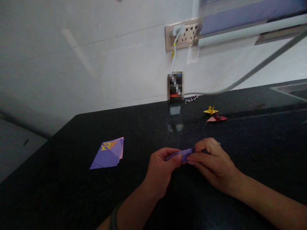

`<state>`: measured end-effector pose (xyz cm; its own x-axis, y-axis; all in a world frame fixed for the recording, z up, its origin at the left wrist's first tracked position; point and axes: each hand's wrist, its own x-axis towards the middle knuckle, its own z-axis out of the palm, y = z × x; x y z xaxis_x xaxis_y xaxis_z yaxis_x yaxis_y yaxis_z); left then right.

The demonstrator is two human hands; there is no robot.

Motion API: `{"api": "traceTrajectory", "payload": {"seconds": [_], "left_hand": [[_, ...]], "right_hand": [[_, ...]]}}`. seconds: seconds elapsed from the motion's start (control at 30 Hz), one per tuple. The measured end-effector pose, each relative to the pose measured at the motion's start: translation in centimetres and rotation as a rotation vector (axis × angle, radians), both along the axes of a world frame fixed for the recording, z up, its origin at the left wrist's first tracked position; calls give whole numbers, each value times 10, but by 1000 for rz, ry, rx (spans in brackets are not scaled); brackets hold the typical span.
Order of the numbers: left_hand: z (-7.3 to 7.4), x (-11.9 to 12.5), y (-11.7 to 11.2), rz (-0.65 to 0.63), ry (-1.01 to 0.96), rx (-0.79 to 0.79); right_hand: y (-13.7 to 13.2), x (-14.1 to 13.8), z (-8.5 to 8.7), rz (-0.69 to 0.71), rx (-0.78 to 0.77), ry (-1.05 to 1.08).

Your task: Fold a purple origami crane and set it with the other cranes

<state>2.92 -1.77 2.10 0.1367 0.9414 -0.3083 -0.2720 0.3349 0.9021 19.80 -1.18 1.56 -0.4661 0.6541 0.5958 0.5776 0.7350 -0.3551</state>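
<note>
A narrow folded strip of purple paper (182,154) is held just above the black counter (72,191). My left hand (161,169) pinches its left end between thumb and fingers. The strip's right end is pinched by my right hand (213,164), whose fingers curl over it. Both hands meet at the strip near the middle of the view. Most of the paper is hidden by my fingers.
A stack of purple and pink paper sheets (109,154) lies to the left. A yellow folded figure (210,111) and a red one (217,118) sit at the back right. A phone (175,87) leans on the wall, cabled to a socket panel (183,33). A sink edge (290,91) shows at the far right.
</note>
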Motion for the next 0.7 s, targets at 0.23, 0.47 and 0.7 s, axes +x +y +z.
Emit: {"api": "traceTrajectory", "payload": {"seconds": [0.23, 0.47, 0.7], "left_hand": [[4, 4, 0, -2, -5, -13], [5, 4, 0, -1, 11, -14], [6, 5, -1, -14, 17, -6]], "right_hand": [[-4, -8, 1, -41, -202, 107], [-7, -12, 3, -18, -387, 241], [-8, -16, 8, -44, -405, 260]]}}
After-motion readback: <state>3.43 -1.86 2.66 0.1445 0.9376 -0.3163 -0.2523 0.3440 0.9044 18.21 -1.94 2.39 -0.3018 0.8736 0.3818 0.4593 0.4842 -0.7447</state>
